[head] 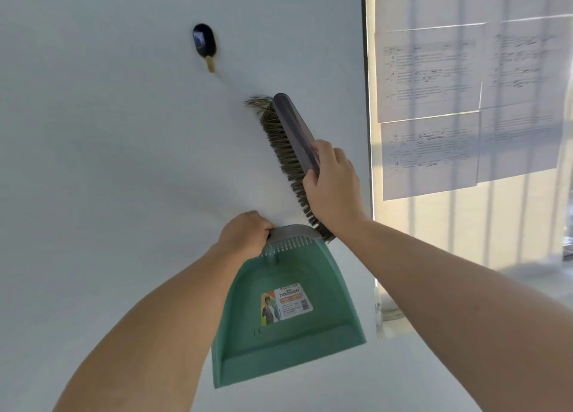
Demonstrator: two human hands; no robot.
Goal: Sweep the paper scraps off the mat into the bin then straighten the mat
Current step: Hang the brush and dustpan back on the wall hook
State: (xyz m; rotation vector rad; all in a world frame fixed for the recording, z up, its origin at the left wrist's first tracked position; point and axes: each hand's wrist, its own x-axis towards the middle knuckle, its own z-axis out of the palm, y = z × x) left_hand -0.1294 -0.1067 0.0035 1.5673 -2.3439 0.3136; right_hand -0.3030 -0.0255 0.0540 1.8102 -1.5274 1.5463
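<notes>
Both bare forearms reach up toward a white wall point(108, 163). Left hand point(245, 233) has its fingers closed around the grey handle of a green dustpan point(285, 312), which hangs below those fingers with its pan facing the camera, holding no scraps, only a printed label. Right hand point(333, 188) grips a brush point(291, 138), bristles toward the wall, just above the left fingers. A black wall hook point(204, 44) sits up-left of both hands. Neither mat nor bin shows.

1. The dustpan point(288, 315) is matt green plastic with a glossy printed paper label point(286, 303).
2. The brush point(294, 141) has a smooth grey plastic back and coarse brownish bristles.
3. The wall point(108, 163) is smooth, matt white.
4. The hook point(204, 42) looks glossy black.
</notes>
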